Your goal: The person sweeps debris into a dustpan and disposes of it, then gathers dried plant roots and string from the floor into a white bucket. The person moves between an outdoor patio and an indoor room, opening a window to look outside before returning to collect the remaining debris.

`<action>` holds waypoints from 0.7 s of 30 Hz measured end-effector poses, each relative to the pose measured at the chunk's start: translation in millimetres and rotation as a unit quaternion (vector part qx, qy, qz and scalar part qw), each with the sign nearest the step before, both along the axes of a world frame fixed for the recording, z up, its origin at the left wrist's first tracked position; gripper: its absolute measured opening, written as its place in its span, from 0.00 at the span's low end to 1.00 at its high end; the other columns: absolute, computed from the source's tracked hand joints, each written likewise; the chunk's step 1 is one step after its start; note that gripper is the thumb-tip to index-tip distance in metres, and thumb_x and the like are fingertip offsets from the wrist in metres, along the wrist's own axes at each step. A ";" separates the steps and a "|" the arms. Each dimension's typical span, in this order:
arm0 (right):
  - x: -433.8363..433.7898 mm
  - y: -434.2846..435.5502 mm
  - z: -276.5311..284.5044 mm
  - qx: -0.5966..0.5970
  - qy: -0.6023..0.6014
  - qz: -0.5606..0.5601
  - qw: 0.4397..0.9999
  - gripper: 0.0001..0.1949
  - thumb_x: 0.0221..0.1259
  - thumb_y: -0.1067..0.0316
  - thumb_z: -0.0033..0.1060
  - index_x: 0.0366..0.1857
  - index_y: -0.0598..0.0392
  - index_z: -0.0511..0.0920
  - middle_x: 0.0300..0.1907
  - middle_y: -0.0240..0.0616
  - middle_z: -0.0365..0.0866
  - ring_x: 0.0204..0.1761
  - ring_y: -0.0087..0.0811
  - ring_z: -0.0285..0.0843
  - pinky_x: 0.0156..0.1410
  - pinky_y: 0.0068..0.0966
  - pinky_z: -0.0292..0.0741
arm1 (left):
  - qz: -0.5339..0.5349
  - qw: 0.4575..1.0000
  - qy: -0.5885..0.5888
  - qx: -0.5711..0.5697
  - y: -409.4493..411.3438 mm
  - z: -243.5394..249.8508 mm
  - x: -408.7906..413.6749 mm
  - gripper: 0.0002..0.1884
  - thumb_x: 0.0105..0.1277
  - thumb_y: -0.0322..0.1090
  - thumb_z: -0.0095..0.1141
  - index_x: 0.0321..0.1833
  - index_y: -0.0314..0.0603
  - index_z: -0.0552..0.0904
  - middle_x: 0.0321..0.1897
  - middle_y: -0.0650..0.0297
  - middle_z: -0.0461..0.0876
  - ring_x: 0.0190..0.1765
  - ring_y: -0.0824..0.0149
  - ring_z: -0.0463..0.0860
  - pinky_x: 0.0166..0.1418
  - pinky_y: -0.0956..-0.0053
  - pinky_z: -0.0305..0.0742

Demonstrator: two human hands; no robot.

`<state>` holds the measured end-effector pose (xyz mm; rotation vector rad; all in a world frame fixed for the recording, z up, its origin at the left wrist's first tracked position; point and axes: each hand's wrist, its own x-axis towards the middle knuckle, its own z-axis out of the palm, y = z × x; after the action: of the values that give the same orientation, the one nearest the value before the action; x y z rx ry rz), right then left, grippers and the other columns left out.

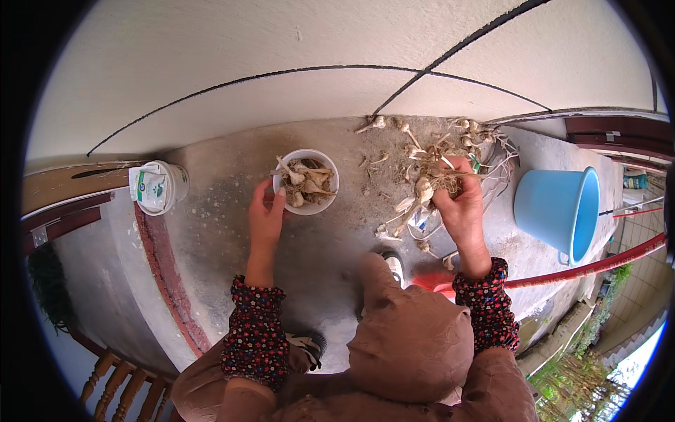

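My left hand [268,208] grips the near-left side of a white plastic bowl [336,182], with the thumb at the rim. Several garlic bulbs [311,184] with dried stalks fill the bowl. On the right, my right hand [461,203] has its fingers curled around dry, stringy garlic [448,182]. A pale garlic bulb [423,189] with its stalk angled down-left lies against those fingertips. Beneath and behind this hand spreads a loose heap of dried garlic [469,129] on the concrete floor. The fingers partly hide what they hold.
A light blue plastic bucket [546,208] lies tipped at the right. A white tub [176,184] with a printed packet [150,188] on it stands at the left. Garlic scraps [387,232] litter the floor [227,158]. A pale wall [316,100] rises ahead; a red strap [580,271] crosses at right.
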<state>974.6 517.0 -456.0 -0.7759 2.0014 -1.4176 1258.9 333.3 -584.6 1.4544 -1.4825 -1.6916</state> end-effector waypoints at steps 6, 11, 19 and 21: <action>69.1 -80.3 -23.3 0.001 0.045 0.141 0.989 0.20 0.58 0.77 0.66 0.55 0.55 0.76 0.45 0.40 0.81 0.41 0.30 0.83 0.44 0.23 0.79 | 0.040 0.995 0.044 -0.075 -4.3 9.9 -5.3 0.27 0.81 0.50 0.48 0.73 0.40 0.73 0.66 0.53 0.75 0.63 0.61 0.77 0.67 0.64 0.72; 42.5 -46.1 -19.1 0.107 -0.027 0.137 0.984 0.20 0.68 0.68 0.68 0.61 0.57 0.74 0.52 0.38 0.84 0.44 0.30 0.88 0.45 0.25 0.84 | -0.106 0.926 0.014 -0.362 -11.7 52.5 -16.1 0.27 0.80 0.48 0.49 0.75 0.40 0.73 0.74 0.50 0.68 0.74 0.51 0.68 0.78 0.56 0.61; -39.8 155.4 -31.1 0.409 0.258 -0.018 0.875 0.09 0.66 0.65 0.64 0.46 0.51 0.80 0.45 0.44 0.88 0.39 0.48 0.88 0.44 0.42 0.83 | -0.315 0.817 -0.133 -0.465 25.4 56.4 -57.8 0.27 0.67 0.32 0.59 0.71 0.39 0.76 0.72 0.56 0.73 0.77 0.45 0.66 0.79 0.50 0.60; -33.8 184.4 -40.7 0.505 0.290 0.013 0.813 0.09 0.64 0.64 0.64 0.45 0.49 0.80 0.45 0.45 0.88 0.40 0.53 0.87 0.46 0.46 0.82 | -0.346 0.792 -0.178 -0.470 24.1 42.4 -56.5 0.26 0.68 0.30 0.58 0.71 0.38 0.76 0.73 0.56 0.73 0.76 0.46 0.67 0.78 0.51 0.61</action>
<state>940.8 701.4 -496.7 -0.7312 2.7112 0.0977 1202.4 357.4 -542.2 0.6831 -2.7426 -0.6410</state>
